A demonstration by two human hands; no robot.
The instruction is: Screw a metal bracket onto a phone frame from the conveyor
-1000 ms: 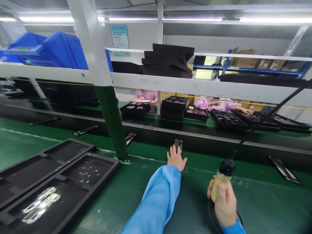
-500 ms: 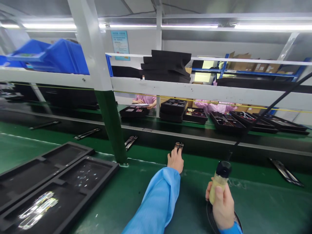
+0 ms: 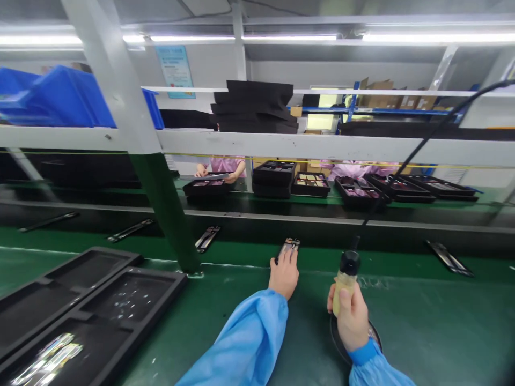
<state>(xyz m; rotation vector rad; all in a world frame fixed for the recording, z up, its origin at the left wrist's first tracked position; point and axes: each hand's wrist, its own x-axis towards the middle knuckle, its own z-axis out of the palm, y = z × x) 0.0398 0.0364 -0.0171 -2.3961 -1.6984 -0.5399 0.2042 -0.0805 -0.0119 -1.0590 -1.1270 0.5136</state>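
Slim part (image 3: 290, 244) under your left grip (image 3: 284, 276), can't tell if pinched; right grip (image 3: 351, 317) clasps yellow tool (image 3: 345, 280), table (image 3: 310, 301) room between!

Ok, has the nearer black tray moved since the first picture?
No. The nearer black tray still has its far corner by the foot of the green-painted post.

Blue plastic bins (image 3: 76, 102) on a white overhead shelf (image 3: 225, 142) at left, stacked black sheets (image 3: 253, 110) near centre, pale-blue wall poster (image 3: 175, 71) behind, cardboard boxes (image 3: 380, 98) on a blue rack (image 3: 353, 102) at right, lit ceiling tubes (image 3: 438, 37) above
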